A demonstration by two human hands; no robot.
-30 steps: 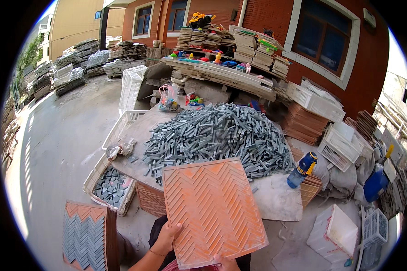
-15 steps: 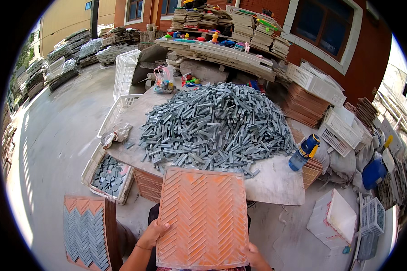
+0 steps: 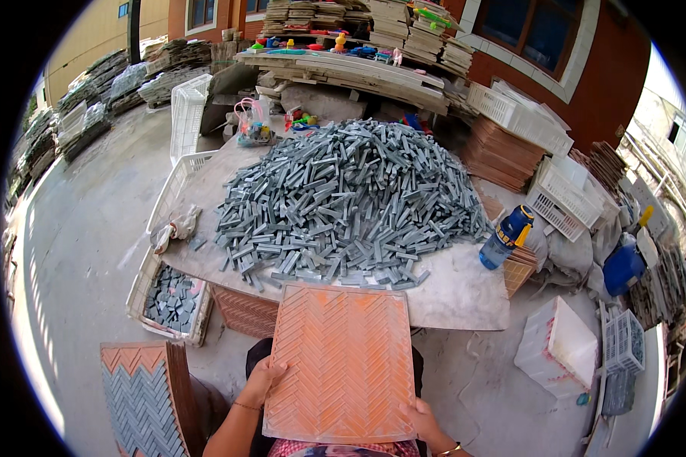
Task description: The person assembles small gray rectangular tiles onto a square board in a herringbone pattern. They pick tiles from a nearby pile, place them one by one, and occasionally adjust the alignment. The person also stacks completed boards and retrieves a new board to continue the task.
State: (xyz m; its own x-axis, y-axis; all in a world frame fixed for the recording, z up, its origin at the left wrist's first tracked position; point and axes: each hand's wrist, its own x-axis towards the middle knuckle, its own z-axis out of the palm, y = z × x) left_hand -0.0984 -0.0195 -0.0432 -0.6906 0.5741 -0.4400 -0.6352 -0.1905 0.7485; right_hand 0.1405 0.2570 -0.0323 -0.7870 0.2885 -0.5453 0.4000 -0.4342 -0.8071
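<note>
An orange mould tray point(image 3: 341, 365) with herringbone grooves and no pieces in it rests across my lap. Its far edge meets the near side of the table. My left hand point(image 3: 264, 381) grips the tray's left edge, the thumb lying over its face. At the lower right edge, my right hand point(image 3: 421, 420) holds it between thumb and fingers; the fingers underneath are hidden. Beyond the tray, a large heap of narrow grey stone strips point(image 3: 354, 202) covers much of the table point(image 3: 465, 293).
A stack of trays point(image 3: 141, 396), its top one mostly filled with grey strips, stands at lower left. A white crate point(image 3: 171, 301) of grey chips sits beside the table. To the right are a blue bottle point(image 3: 506, 238), a white box point(image 3: 558, 346) and stacked brown trays point(image 3: 503, 152).
The view has shifted, so the table and heap sit slightly higher and further left. Both hands keep hold of the mould tray, which appears tipped a little flatter.
</note>
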